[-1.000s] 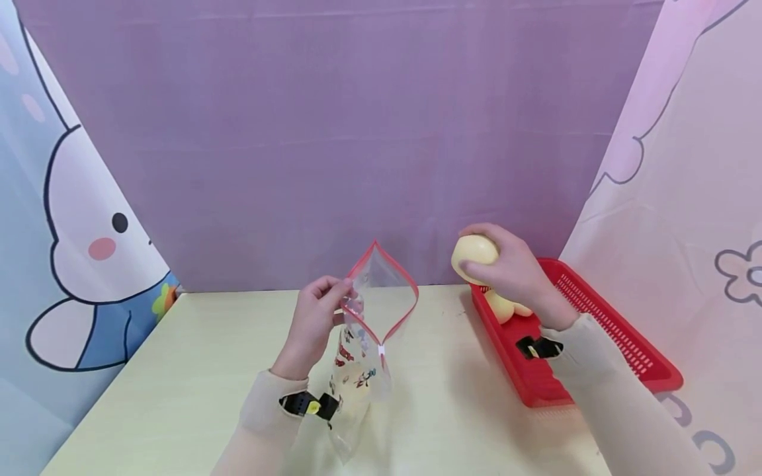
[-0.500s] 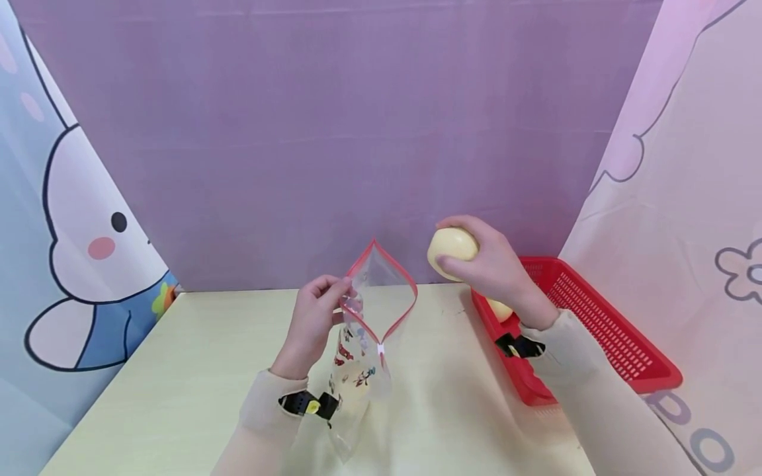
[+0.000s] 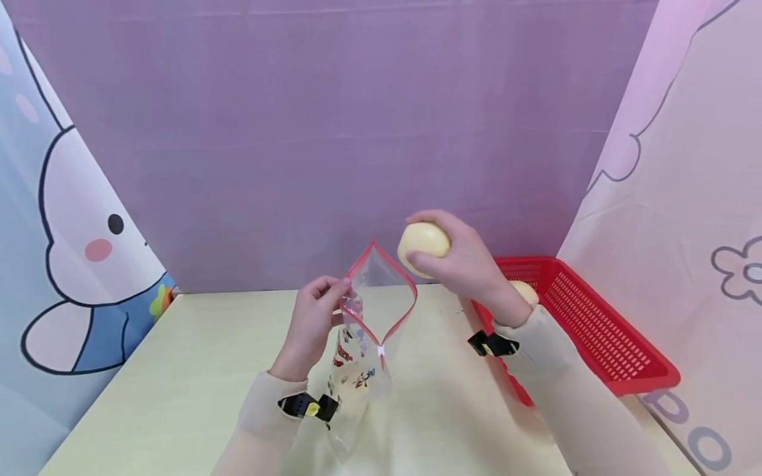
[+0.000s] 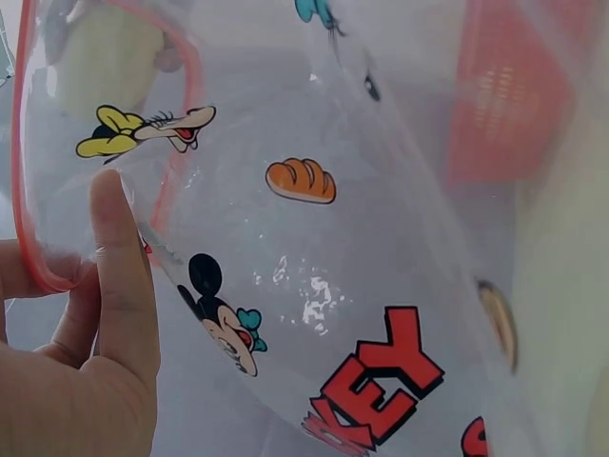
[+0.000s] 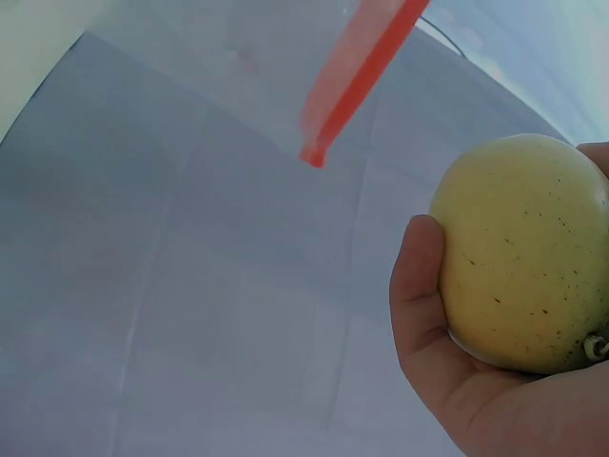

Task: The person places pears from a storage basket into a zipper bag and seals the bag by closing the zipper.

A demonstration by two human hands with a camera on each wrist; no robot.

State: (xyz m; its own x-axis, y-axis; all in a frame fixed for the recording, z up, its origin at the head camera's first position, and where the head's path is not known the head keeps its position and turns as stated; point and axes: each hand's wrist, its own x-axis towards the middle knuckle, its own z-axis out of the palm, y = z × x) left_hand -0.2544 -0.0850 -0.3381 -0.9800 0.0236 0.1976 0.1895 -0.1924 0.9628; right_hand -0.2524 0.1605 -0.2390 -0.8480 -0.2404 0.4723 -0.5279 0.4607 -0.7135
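In the head view my left hand (image 3: 314,320) pinches the rim of a clear zip bag (image 3: 366,370) printed with cartoon figures. The bag's red-edged mouth gapes, with a white slider at its near corner. My right hand (image 3: 470,264) grips a pale yellow fruit (image 3: 423,247) just right of the mouth and slightly above it, apart from the bag. Dark specks and a short stem show on the fruit (image 5: 523,257) in the right wrist view. The left wrist view has my left thumb (image 4: 122,257) against the bag's printed film (image 4: 314,238).
A red plastic basket (image 3: 619,330) with slotted sides stands on the right of the pale table (image 3: 196,383). Another yellow fruit (image 3: 525,291) shows in it, partly behind my right wrist. A purple cloth (image 3: 369,132) hangs at the back, with printed curtains on both sides.
My right hand has carried the yellow fruit leftward from above the basket to beside the bag's mouth. The left hand and the bag have stayed almost still.
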